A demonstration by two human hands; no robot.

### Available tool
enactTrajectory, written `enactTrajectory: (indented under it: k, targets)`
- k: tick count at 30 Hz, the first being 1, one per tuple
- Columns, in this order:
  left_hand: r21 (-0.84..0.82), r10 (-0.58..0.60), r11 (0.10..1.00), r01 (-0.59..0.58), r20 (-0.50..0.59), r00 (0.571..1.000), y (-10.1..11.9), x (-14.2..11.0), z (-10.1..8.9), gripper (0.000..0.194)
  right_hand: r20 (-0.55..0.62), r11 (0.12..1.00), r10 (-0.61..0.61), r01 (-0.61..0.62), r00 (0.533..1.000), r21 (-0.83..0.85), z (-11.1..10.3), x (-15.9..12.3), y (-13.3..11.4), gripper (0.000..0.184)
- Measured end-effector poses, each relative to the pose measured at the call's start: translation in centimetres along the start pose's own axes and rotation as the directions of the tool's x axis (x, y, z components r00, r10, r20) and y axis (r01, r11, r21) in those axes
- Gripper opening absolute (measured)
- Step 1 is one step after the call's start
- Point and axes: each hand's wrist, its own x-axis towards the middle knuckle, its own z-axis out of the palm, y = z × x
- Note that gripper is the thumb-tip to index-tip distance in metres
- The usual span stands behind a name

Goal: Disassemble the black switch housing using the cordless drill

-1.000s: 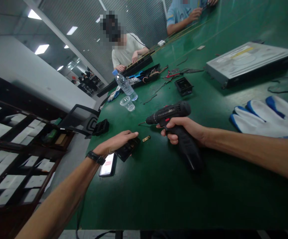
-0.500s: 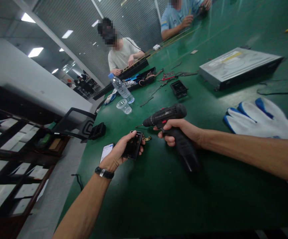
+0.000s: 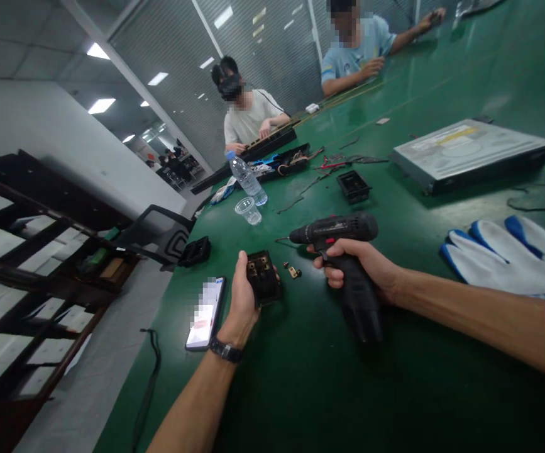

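Both arms reach forward and are bare. The left arm comes up from the bottom, with a dark watch on the wrist. The left hand (image 3: 245, 290) is turned so its back faces the camera, thumb up, fingers curled tight around something small. The right arm comes in from the right side, long and nearly straight. The right hand (image 3: 353, 263) is closed in a fist-like grip, knuckles on top.

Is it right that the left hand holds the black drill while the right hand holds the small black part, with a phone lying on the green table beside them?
Not quite: the hands are swapped. In the head view the right hand grips the black drill, and the left hand holds the small black part. The phone does lie on the green table beside them.
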Motion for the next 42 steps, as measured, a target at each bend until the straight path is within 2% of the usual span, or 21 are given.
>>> enactTrajectory:
  k: [3, 5, 8, 11, 12, 16, 18, 20, 22, 24, 27, 31, 35, 37, 42]
  targets:
    - [-0.062, 0.195, 0.977, -0.205, -0.133, 0.972, -0.9, 0.6, -0.9, 0.062, 0.003, 0.999, -0.04, 0.04, 0.999, -0.025, -0.2, 0.1, 0.6, 0.037]
    - [-0.162, 0.245, 0.947, -0.276, -0.191, 0.951, -1.0, 1.4, -1.2, 0.058, 0.004, 0.993, -0.116, 0.116, 0.993, -0.03, -0.2, 0.2, 0.9, 0.044]
    - [-0.292, 0.308, 0.888, -0.355, -0.197, 0.931, -0.7, 2.6, -1.4, 0.049, -0.054, 0.977, -0.212, 0.209, 0.976, -0.048, 0.1, -0.1, 1.3, 0.068]
    - [-0.282, 0.423, 0.839, -0.464, -0.195, 0.885, -0.5, 3.2, -1.9, 0.045, -0.01, 0.942, -0.304, 0.299, 0.953, -0.153, 0.9, -0.9, 1.3, 0.084]
    - [-0.262, 0.433, 0.843, -0.47, -0.187, 0.882, -0.4, 3.3, -2.2, 0.044, 0.042, 0.926, -0.316, 0.317, 0.948, -0.206, 1.2, -1.3, 1.3, 0.086]
    - [-0.282, 0.4, 0.855, -0.436, -0.177, 0.899, -0.5, 3.5, -3.2, 0.046, 0.106, 0.852, -0.342, 0.356, 0.933, -0.383, 2.9, -2.8, 1.8, 0.084]
    - [-0.323, 0.378, 0.851, -0.414, -0.171, 0.91, -0.5, 3.7, -3.3, 0.05, 0.159, 0.809, -0.301, 0.34, 0.94, -0.479, 3.5, -3.6, 2.3, 0.078]
    - [-0.375, 0.315, 0.854, -0.361, -0.179, 0.932, -0.6, 4.1, -3.2, 0.054, 0.218, 0.763, -0.207, 0.297, 0.954, -0.575, 3.7, -4.3, 2.7, 0.058]
    - [-0.421, 0.254, 0.854, -0.306, -0.176, 0.951, -0.6, 4.6, -3.2, 0.054, 0.251, 0.701, -0.097, 0.245, 0.963, -0.67, 3.7, -5.0, 2.8, 0.049]
    - [-0.454, 0.233, 0.846, -0.28, -0.157, 0.96, -0.7, 5.0, -3.1, 0.051, 0.251, 0.647, -0.028, 0.209, 0.968, -0.733, 3.7, -5.7, 2.8, 0.049]
    - [-0.503, 0.208, 0.828, -0.249, -0.138, 0.968, -0.8, 5.2, -2.9, 0.045, 0.22, 0.603, 0.012, 0.168, 0.976, -0.78, 3.7, -6.5, 2.6, 0.043]
    - [-0.544, 0.171, 0.813, -0.206, -0.116, 0.978, -0.9, 4.8, -2.5, 0.041, 0.192, 0.561, 0.044, 0.135, 0.98, -0.817, 3.4, -6.3, 2.6, 0.055]
    - [-0.541, 0.187, 0.816, -0.206, -0.091, 0.978, -1.0, 4.4, -1.9, 0.04, 0.272, 0.566, 0.162, 0.136, 0.949, -0.813, 2.0, -4.7, 3.4, 0.069]
    - [-0.539, 0.201, 0.814, -0.217, -0.09, 0.976, -1.0, 4.3, -1.7, 0.04, 0.284, 0.628, 0.243, 0.072, 0.928, -0.775, 1.3, -4.1, 3.9, 0.076]
    - [-0.525, 0.193, 0.822, -0.219, -0.104, 0.976, -1.0, 4.0, -1.4, 0.04, 0.22, 0.652, 0.305, -0.035, 0.926, -0.757, 1.2, -3.4, 3.4, 0.071]
